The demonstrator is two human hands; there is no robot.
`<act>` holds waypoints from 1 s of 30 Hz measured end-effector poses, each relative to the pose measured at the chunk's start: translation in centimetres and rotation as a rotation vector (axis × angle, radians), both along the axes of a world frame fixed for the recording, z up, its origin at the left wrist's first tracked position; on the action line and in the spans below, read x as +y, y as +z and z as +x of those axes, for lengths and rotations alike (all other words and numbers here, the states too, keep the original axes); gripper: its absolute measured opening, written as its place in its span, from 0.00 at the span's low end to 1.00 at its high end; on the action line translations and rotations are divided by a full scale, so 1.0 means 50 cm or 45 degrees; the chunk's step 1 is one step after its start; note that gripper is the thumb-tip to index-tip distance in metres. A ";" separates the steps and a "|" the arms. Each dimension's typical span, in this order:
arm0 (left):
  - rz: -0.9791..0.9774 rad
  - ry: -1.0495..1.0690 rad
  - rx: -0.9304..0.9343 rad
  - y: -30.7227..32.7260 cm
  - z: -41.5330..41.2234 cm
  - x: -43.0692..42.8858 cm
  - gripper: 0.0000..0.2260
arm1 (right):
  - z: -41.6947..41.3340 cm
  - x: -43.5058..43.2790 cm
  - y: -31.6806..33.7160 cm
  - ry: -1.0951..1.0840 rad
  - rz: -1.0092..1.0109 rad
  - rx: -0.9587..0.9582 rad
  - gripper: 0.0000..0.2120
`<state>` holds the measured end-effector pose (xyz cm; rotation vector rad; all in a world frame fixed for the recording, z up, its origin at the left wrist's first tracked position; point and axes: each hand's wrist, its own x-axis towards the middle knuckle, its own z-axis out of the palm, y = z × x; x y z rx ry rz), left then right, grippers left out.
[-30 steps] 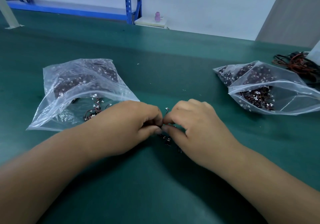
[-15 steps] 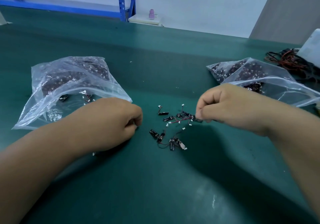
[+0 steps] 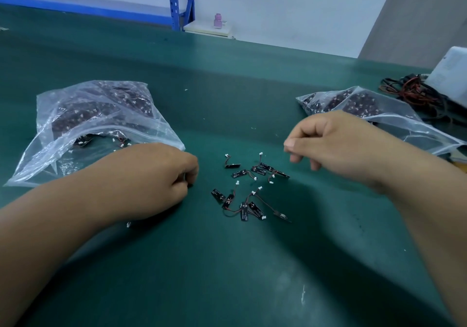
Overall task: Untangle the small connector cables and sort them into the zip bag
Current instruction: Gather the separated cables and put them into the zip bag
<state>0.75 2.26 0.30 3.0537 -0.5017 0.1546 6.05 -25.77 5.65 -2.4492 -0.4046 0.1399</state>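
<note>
Connector cables loose at centre frame on the tabletop — left hand clenched, cannot tell around what; right hand slack, holding nothing. Zip bag at left.

Loose connector cables lie scattered on the green counter between the two hands. The left hand rests with its fingers curled, their contents hidden, just before the left zip bag. The right hand hovers with loosely bent, empty fingers in front of the right zip bag.
</note>
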 end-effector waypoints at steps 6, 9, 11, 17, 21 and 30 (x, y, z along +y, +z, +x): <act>-0.016 -0.034 -0.018 -0.002 0.001 0.001 0.08 | 0.004 0.006 -0.005 0.011 0.192 -0.039 0.11; -0.022 -0.033 -0.026 -0.004 0.002 0.002 0.08 | 0.007 0.007 -0.013 0.065 0.246 -0.015 0.15; -0.027 -0.030 -0.021 -0.004 0.003 0.002 0.08 | 0.005 0.001 -0.020 0.253 0.115 0.089 0.27; -0.053 -0.030 -0.009 -0.007 0.003 0.006 0.08 | -0.037 0.051 -0.119 0.474 -0.605 0.115 0.61; -0.078 -0.012 0.031 -0.007 0.001 0.001 0.09 | -0.051 0.126 -0.171 0.294 -0.423 -0.179 0.53; -0.093 0.004 0.071 -0.002 -0.004 0.000 0.09 | 0.005 0.136 -0.168 0.168 -0.477 -0.644 0.11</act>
